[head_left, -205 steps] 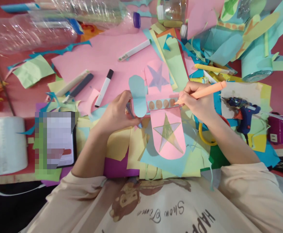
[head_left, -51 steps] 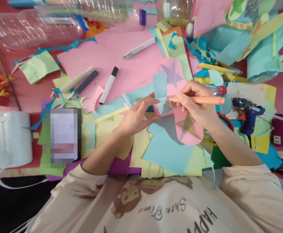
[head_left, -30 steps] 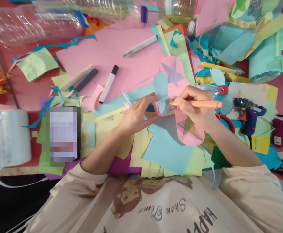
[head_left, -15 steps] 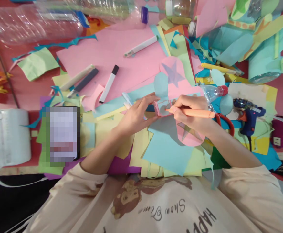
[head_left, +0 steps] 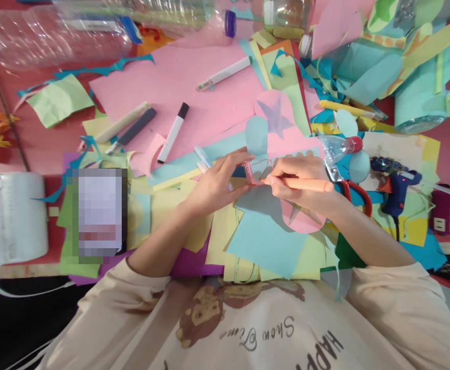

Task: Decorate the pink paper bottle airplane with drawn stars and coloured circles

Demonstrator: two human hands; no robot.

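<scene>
With my right hand (head_left: 300, 177) I hold an orange marker (head_left: 310, 184) in a writing grip. Its tip meets the lower edge of a small pink-edged, see-through piece (head_left: 261, 165). My left hand (head_left: 215, 180) steadies that piece from its left side, thumb below and fingers above; what it is made of I cannot tell. Just beyond lies a rounded light-blue paper shape (head_left: 256, 132). A pink paper shape with a star (head_left: 261, 100) lies behind it, and another pink star shape (head_left: 312, 225) is partly under my right hand. Light-blue paper (head_left: 267, 236) lies nearer me.
Several markers, including a black-capped marker (head_left: 173, 133), lie on pink paper (head_left: 140, 87). At right are red-handled scissors (head_left: 366, 198), a blue glue gun (head_left: 398, 192) and a bottle top with red cap (head_left: 340, 147). Plastic bottles (head_left: 55, 38) line the back. A phone (head_left: 99, 213) lies left.
My right hand and the orange marker have shifted slightly left and down, bringing the tip from inside the piece to its near edge. My left hand has stayed put.
</scene>
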